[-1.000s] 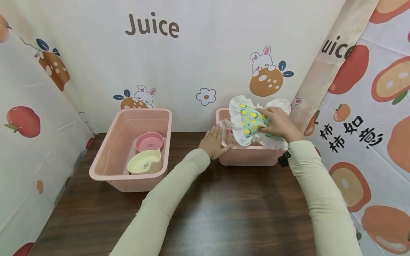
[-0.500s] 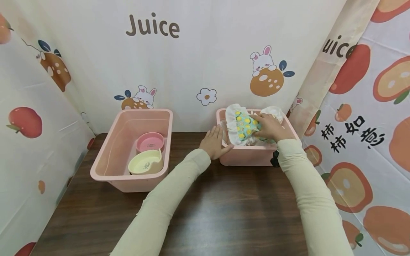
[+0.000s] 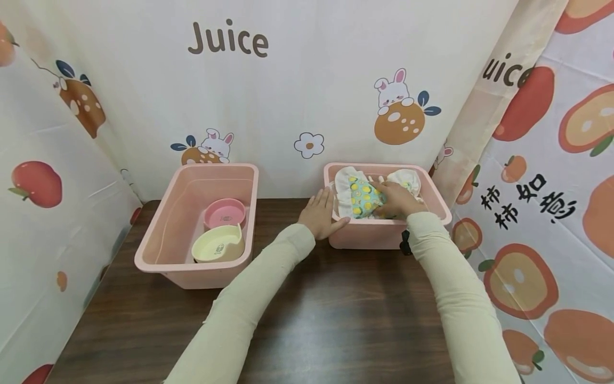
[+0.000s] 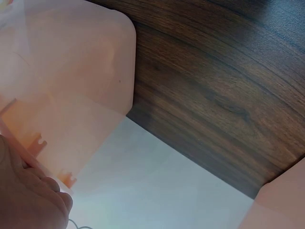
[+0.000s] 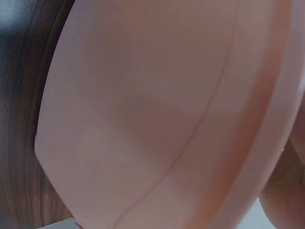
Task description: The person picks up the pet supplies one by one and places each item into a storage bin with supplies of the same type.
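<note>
My right hand [image 3: 394,199] reaches into the right pink bin [image 3: 369,236] and grips a ruffled cloth [image 3: 364,198], mint green with yellow lemons and a white frill. The cloth bunches under the fingers, with more white frill showing behind the hand. My left hand [image 3: 318,214] rests on the bin's left rim, fingers straight and thumb spread along the front edge. In the left wrist view its knuckles [image 4: 38,191] lie against the rim. The right wrist view mostly shows the bin's outer wall [image 5: 143,109], with part of the hand [image 5: 286,191] beyond the rim.
A larger pink bin [image 3: 158,266] stands on the left of the dark wooden table [image 3: 336,320]. Inside it lie a pink bowl [image 3: 224,212] and a cream bowl [image 3: 217,244]. Printed curtains [image 3: 307,96] enclose the table at the back and sides.
My right hand has lowered the lemon-print cloth from above the right bin down into it, moving slightly left. My left hand has stayed on the rim.
</note>
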`<state>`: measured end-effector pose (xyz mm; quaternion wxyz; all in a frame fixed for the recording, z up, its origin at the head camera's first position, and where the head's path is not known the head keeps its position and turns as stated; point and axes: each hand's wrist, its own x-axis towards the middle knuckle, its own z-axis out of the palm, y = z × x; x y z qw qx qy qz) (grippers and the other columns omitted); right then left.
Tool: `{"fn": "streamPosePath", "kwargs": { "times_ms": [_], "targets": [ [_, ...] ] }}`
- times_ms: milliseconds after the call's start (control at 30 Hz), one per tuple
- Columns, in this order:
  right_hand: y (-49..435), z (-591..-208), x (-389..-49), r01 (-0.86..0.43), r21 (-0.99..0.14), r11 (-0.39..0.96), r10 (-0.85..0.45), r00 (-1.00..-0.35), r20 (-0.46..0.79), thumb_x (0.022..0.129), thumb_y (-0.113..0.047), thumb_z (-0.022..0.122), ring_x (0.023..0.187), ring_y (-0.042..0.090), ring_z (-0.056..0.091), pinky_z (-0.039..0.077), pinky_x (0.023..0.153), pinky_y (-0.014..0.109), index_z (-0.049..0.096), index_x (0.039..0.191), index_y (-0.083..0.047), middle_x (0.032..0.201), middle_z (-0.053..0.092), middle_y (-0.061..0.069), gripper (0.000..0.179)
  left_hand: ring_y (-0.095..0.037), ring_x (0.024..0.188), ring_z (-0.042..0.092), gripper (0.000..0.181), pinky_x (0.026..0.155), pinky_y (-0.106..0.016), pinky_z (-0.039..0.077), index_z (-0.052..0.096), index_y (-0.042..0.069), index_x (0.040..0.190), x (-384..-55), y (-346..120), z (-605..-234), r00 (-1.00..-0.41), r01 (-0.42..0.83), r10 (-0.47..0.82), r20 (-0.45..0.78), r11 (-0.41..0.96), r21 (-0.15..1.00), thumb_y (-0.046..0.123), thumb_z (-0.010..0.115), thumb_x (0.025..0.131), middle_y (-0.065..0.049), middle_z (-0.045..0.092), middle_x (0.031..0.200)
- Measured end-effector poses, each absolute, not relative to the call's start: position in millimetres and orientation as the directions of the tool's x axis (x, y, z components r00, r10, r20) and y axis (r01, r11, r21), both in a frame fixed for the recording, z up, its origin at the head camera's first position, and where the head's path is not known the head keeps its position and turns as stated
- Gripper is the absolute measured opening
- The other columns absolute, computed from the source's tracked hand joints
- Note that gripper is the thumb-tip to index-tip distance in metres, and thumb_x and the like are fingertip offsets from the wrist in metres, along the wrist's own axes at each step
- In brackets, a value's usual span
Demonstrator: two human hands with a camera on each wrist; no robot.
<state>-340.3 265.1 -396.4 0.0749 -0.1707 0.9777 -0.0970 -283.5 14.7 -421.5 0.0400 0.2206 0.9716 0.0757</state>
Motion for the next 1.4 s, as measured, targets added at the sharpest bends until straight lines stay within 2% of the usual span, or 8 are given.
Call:
{"fn": "streamPosePath", "kwargs": {
  "times_ms": [200,333,400,667,933,1400],
  "targets": [
    [261.2,-402.0,-337.0,-0.297,-0.242,0.924,-0.340,-0.927,-0.160,0.077,-0.027,0.079,0.141,0.049,0.013,0.021,0.105,0.071,0.022,0.154,-0.015,0.155,0.017,0.027,0.096,-0.024,0.148,0.002,0.093,0.119,-0.035,0.008,0.004,0.005,0.154,-282.7,14.9,-421.5,-0.903,0.407,0.424,-0.064,0.895,0.183,0.071,0.025,0.092,-0.009,0.000,0.161],
    [259.4,-401.4,-333.5,-0.282,-0.283,0.917,-0.342,-0.919,-0.195,0.078,-0.031,0.079,0.141,0.052,0.006,0.010,0.101,0.078,0.020,0.154,-0.016,0.154,0.012,0.032,0.097,-0.024,0.148,0.003,0.093,0.119,-0.036,0.008,0.004,0.005,0.154,-282.7,15.8,-421.6,-0.902,0.409,0.426,-0.063,0.893,0.186,0.071,0.026,0.092,-0.009,0.000,0.161],
    [259.1,-401.3,-332.5,-0.274,-0.297,0.915,-0.342,-0.917,-0.206,0.079,-0.031,0.078,0.141,0.053,0.004,0.008,0.099,0.080,0.019,0.154,-0.016,0.154,0.009,0.032,0.097,-0.024,0.148,0.003,0.093,0.119,-0.036,0.008,0.005,0.005,0.154,-282.8,16.4,-421.7,-0.902,0.410,0.428,-0.064,0.893,0.186,0.071,0.026,0.092,-0.009,0.000,0.162],
    [258.4,-405.9,-335.4,-0.293,-0.226,0.929,-0.347,-0.902,-0.257,0.085,-0.030,0.072,0.141,0.051,0.008,0.011,0.101,0.078,0.019,0.153,-0.009,0.154,0.015,0.030,0.089,-0.023,0.148,0.003,0.093,0.120,-0.036,0.008,0.004,0.005,0.154,-283.3,16.5,-421.6,-0.903,0.406,0.423,-0.069,0.896,0.178,0.071,0.025,0.092,-0.009,0.000,0.162],
    [256.7,-406.0,-335.6,-0.305,-0.197,0.932,-0.351,-0.896,-0.273,0.085,-0.031,0.072,0.141,0.051,0.009,0.015,0.101,0.077,0.021,0.153,-0.008,0.153,0.017,0.031,0.088,-0.022,0.148,0.002,0.094,0.120,-0.035,0.007,0.002,0.006,0.154,-283.9,15.9,-422.3,-0.905,0.401,0.418,-0.074,0.899,0.177,0.072,0.024,0.091,-0.008,-0.001,0.162],
    [257.0,-403.5,-335.8,-0.286,-0.242,0.927,-0.347,-0.898,-0.270,0.086,-0.028,0.073,0.141,0.052,0.008,0.010,0.100,0.079,0.012,0.155,-0.010,0.155,0.013,0.030,0.094,-0.023,0.148,0.002,0.094,0.120,-0.035,0.007,0.002,0.006,0.154,-284.8,15.9,-422.5,-0.905,0.403,0.419,-0.074,0.900,0.166,0.072,0.024,0.091,-0.008,-0.001,0.162]
  ]
}}
